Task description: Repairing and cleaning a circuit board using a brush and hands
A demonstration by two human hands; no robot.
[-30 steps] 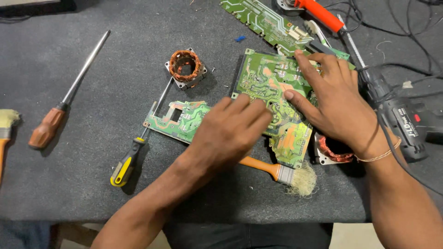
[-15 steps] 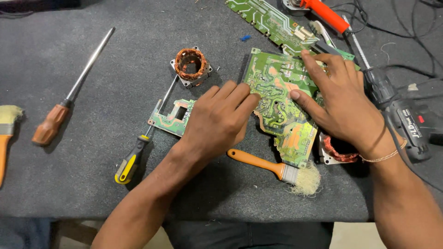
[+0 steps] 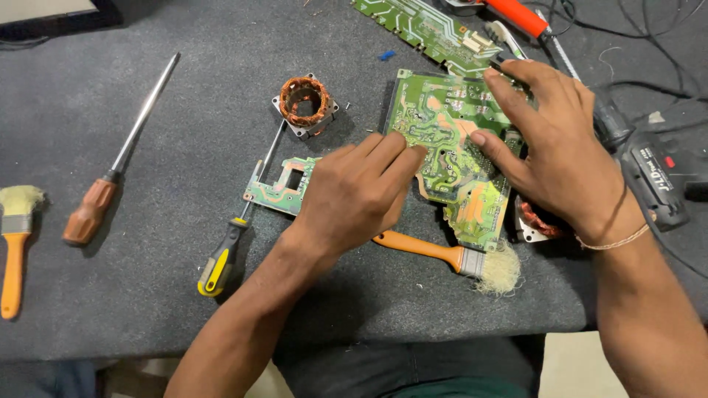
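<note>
Green circuit board [image 3: 450, 147] lies near the bench's far right edge. Since a moment ago the left hand [image 3: 354, 195] slid right; both hands' open fingers, right hand [image 3: 560, 147] too, now press it.

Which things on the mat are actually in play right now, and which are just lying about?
In hand:
left hand, fingertips on the large green circuit board
right hand, pressing on the same board

Lying about:
small circuit board
copper-wound stator
orange-handled brush
yellow-and-black screwdriver
wooden-handled screwdriver
long green board
</note>
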